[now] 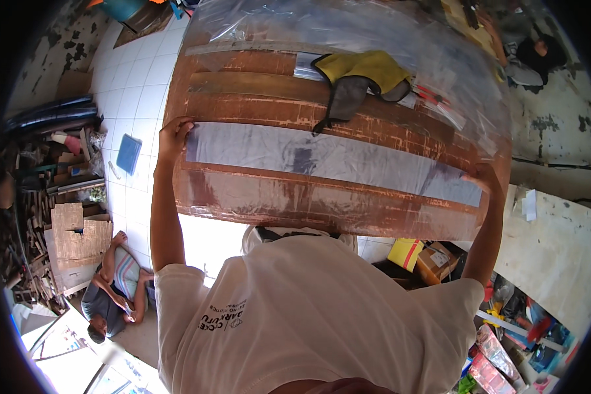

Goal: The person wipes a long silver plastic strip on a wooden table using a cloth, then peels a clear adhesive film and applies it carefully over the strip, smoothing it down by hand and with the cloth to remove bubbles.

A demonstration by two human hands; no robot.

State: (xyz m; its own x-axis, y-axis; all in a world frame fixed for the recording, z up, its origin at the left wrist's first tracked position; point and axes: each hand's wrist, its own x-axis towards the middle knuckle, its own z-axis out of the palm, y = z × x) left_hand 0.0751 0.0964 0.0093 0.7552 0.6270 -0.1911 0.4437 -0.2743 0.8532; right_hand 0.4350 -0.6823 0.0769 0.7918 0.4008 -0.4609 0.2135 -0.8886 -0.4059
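Note:
A long strip of greyish, see-through sheet (348,154) lies across a worn brown tabletop (243,226), with darker patches at its middle and ends. At its left end, my left hand (175,133) pinches the corner between thumb and fingers. My right hand (487,178) grips the other end, near the table's right edge. Just beyond the strip rests a yellow and dark grey cloth piece (368,71), one dark flap hanging toward the strip. Behind the strip lies a flat brown slat (256,85). A red slender item (433,97) sits to the right of the cloth.
Clear plastic sheeting (440,46) covers the table's far part. One person (115,289) sits on the floor at lower left; another (538,59) is at upper right. Scrap wood (36,217) is piled left. A cardboard box (435,262) and yellow package (406,253) stand below the table's right side.

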